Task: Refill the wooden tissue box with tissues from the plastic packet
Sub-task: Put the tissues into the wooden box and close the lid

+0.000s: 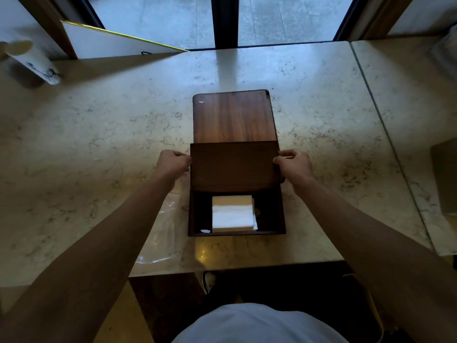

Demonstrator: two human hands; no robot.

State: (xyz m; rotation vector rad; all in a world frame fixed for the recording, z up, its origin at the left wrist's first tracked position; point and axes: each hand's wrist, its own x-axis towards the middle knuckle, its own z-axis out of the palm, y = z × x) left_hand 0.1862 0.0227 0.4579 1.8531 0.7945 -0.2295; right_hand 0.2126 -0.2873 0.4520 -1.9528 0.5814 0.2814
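Note:
The dark wooden tissue box [281, 214] lies open on the marble table in the head view. A white stack of tissues [232, 214] sits inside it, against the near wall. A dark wooden panel [233, 167] covers the far half of the box. My left hand [173, 163] pinches the panel's left edge and my right hand [294, 164] pinches its right edge. Beyond it a lighter wooden board [233, 117] lies flat on the table. The clear plastic packet [165, 231] lies flat to the left of the box, partly under my left forearm.
A white patterned cup [34, 63] stands at the far left. A white board with a gold edge [111, 43] leans by the window. A brownish object [445, 177] sits at the right edge. The table's front edge [247, 264] is just below the box.

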